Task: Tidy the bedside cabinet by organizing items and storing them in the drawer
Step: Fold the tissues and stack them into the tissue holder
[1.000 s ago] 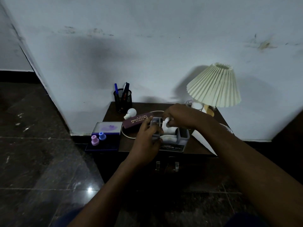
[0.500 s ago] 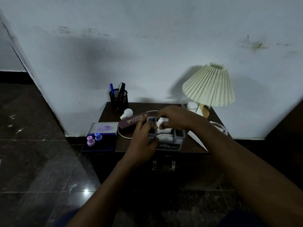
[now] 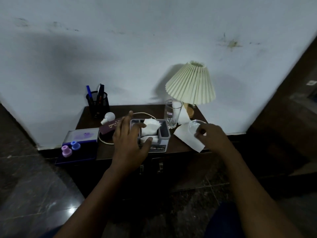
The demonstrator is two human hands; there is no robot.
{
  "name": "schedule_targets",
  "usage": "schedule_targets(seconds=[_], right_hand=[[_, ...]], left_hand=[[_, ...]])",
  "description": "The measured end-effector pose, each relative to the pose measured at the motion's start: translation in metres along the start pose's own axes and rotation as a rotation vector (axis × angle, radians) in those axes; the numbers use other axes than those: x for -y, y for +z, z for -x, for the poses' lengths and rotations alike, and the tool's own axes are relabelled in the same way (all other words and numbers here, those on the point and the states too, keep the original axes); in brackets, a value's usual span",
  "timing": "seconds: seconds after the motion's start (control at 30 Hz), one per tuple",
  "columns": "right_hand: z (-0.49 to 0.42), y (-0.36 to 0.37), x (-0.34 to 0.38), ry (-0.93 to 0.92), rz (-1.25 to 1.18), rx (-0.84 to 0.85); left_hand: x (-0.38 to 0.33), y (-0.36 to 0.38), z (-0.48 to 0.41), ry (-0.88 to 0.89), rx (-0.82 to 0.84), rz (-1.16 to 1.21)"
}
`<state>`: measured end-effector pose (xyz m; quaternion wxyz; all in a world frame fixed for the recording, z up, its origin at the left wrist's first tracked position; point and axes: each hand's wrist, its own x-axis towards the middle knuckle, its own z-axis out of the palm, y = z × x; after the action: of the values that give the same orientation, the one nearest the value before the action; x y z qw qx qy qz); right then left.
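Observation:
A grey organizer box (image 3: 163, 133) holding crumpled white tissue (image 3: 151, 127) stands at the front middle of the dark bedside cabinet (image 3: 106, 150). My left hand (image 3: 127, 141) rests over the box's left side with fingers spread, thumb on the front tissue. My right hand (image 3: 211, 136) is to the right, fingertips pinched on the rim of a clear round dish (image 3: 193, 126) that lies over a white paper sheet (image 3: 187, 138). Below the top, two metal drawer handles (image 3: 151, 168) show, and the drawer is closed.
Black pen holder (image 3: 97, 104), white bulb (image 3: 108, 117) and maroon glasses case (image 3: 109, 128) sit at the left back. A blue stamp-pad box (image 3: 80, 152) with two small stoppers (image 3: 70, 148) overhangs the left edge. A glass tumbler (image 3: 172, 114) and pleated lamp (image 3: 192, 83) stand at the right back.
My right hand has left the tissue in the organizer and moved right to the clear dish on the paper. My left hand has loosened and spread its fingers over the box.

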<state>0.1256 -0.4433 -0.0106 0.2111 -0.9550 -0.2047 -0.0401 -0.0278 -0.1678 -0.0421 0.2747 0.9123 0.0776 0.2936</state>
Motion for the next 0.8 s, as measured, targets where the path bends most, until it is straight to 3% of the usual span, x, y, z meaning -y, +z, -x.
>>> schedule_targets(seconds=[0.13,0.27,0.37,0.43,0.5,0.63,0.8], right_hand=[[-0.002,0.026,0.009,-0.137,0.165,0.004],[-0.009,0.023,-0.001,0.073,0.143,-0.082],[-0.016,0.020,-0.016,0.129,0.208,0.119],[-0.018,0.024,-0.020,0.122,0.222,0.195],[-0.019,0.029,-0.022,0.108,0.198,0.136],[-0.017,0.026,-0.025,0.069,0.138,-0.013],[-0.015,0.002,-0.041,0.094,0.008,-0.200]], left_hand=[[-0.020,0.007,0.009,0.135,-0.118,-0.080],[-0.040,0.012,0.019,0.342,-0.230,-0.147],[-0.072,0.034,0.038,0.616,0.003,-0.002],[-0.092,0.066,0.044,0.713,0.171,-0.036],[-0.108,0.100,0.036,0.642,0.288,-0.152],[-0.116,0.140,0.002,0.304,0.533,-0.352],[-0.108,0.135,0.006,0.405,0.464,-0.489]])
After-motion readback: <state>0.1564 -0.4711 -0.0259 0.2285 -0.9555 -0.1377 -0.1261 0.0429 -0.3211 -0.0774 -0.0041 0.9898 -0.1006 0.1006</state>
